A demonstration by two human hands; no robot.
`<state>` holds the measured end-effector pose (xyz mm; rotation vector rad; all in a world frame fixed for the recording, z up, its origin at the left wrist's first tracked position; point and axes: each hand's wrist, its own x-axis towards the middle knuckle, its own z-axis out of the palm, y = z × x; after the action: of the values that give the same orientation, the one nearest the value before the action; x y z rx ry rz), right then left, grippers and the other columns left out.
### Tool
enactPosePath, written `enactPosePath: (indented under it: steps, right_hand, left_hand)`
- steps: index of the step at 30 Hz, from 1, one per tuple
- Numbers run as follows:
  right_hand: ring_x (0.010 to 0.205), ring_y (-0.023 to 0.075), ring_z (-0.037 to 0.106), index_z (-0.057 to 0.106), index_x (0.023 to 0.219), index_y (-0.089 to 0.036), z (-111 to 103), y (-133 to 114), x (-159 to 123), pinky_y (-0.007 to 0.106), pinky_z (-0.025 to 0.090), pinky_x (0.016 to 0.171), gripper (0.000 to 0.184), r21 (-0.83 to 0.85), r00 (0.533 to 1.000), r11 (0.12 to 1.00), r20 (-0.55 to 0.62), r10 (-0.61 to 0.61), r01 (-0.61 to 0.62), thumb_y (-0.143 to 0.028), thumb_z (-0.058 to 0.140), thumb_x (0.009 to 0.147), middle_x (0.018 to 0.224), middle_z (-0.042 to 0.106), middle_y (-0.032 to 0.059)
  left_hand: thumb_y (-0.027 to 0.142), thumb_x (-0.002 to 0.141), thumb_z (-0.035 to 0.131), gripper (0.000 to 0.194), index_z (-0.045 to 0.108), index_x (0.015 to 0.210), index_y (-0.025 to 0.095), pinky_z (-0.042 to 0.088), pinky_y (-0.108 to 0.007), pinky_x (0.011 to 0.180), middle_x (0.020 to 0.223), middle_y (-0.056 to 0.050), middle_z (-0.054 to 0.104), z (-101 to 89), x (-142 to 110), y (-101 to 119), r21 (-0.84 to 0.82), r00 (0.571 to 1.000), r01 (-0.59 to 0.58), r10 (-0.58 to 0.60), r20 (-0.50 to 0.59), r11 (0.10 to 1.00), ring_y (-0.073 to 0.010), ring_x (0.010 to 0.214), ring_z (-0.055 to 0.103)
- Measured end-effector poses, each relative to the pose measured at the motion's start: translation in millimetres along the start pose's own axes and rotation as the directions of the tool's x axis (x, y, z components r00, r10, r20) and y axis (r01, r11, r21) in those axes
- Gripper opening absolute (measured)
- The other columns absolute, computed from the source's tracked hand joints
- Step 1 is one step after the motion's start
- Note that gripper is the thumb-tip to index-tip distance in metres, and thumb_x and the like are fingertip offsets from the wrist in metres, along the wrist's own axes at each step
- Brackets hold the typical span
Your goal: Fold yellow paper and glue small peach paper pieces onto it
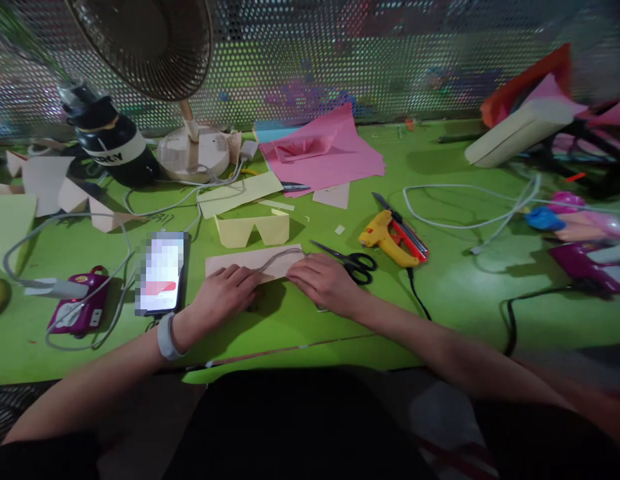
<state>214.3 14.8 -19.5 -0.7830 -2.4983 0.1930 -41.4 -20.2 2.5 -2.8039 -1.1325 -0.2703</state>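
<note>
A pale pink paper strip [276, 265] lies lengthwise before me, a thin grey cord [280, 254] running across its top. With fingers curled, my left hand [229, 293] grips the strip's lower edge near one end of the cord. My right hand [326, 281] pinches the strip's right end, close to the cord's other end; its fingertips are partly hidden. Just beyond the strip stands a pair of yellow paper glasses [253, 230]. Black-handled scissors [357, 261] rest against the far side of my right hand, blades pointing left.
A yellow glue gun [387, 240] and red utility knife [410, 239] lie to the right. A lit phone [163, 273] and purple power socket [83, 307] are at left. Behind stand a fan [190, 150], a black bottle [117, 143] and pink paper sheets [335, 157]. White cables [440, 223] cross the green table.
</note>
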Motion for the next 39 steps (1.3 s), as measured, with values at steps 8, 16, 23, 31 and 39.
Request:
enactPosePath:
  steps: [8, 16, 23, 31, 39]
  right_hand:
    - [0.095, 0.0253, 0.061, 0.064, 0.112, -0.015, -2, 5, 16, 0.042, 0.052, 0.080, 0.030, -0.091, 0.997, 0.994, 0.044, 0.067, -0.063, -0.037, 0.058, 0.093, 0.105, 0.067, 0.0129]
    - [0.081, 0.0218, 0.058, 0.063, 0.086, -0.018, -4, 27, 19, 0.040, 0.052, 0.072, 0.017, -0.180, 0.993, 0.984, 0.121, 0.011, 0.011, -0.023, 0.051, 0.096, 0.087, 0.063, 0.0080]
    - [0.095, 0.0321, 0.057, 0.065, 0.093, -0.014, -65, 81, 21, 0.052, 0.046, 0.080, 0.018, -0.441, 0.899, 0.783, -0.238, 0.368, -0.438, -0.026, 0.051, 0.094, 0.096, 0.063, 0.0159]
    - [0.096, 0.0240, 0.061, 0.067, 0.104, -0.018, -10, -20, 4, 0.040, 0.050, 0.081, 0.019, -0.007, 0.992, 0.997, 0.107, -0.070, 0.071, -0.030, 0.059, 0.092, 0.105, 0.068, 0.0108]
    - [0.081, 0.0191, 0.060, 0.072, 0.091, -0.018, -4, 0, -1, 0.034, 0.048, 0.072, 0.018, -0.089, 1.000, 0.996, 0.021, -0.005, 0.007, -0.015, 0.054, 0.094, 0.087, 0.071, 0.0068]
  left_hand:
    - [0.011, 0.094, 0.049, 0.014, 0.058, 0.103, 0.012, 0.052, -0.034, 0.068, 0.091, -0.008, 0.067, -18.5, -19, 11, -0.038, 0.987, -0.155, 0.156, 0.027, 0.987, -0.0206, 0.078, 0.061]
    - [0.010, 0.095, 0.045, 0.015, 0.058, 0.102, 0.011, 0.053, -0.034, 0.067, 0.093, -0.009, 0.067, -17.4, -22, 13, -0.083, 0.989, -0.139, 0.142, 0.036, 0.987, -0.0208, 0.079, 0.062]
    - [0.010, 0.093, 0.047, 0.014, 0.057, 0.101, 0.012, 0.050, -0.032, 0.063, 0.088, -0.008, 0.065, -16.6, -18, 15, -0.082, 0.990, -0.107, 0.114, 0.084, 0.991, -0.0203, 0.076, 0.060]
    - [0.014, 0.095, 0.048, 0.013, 0.061, 0.092, 0.012, 0.050, -0.031, 0.061, 0.083, -0.007, 0.063, -13.8, -5, 14, -0.077, 0.994, -0.024, 0.032, 0.107, 0.997, -0.0189, 0.072, 0.057]
    - [0.017, 0.097, 0.048, 0.018, 0.066, 0.096, 0.015, 0.052, -0.027, 0.067, 0.089, -0.006, 0.068, -10.6, -10, 6, -0.160, 0.997, 0.072, -0.074, -0.008, 0.985, -0.0170, 0.080, 0.062]
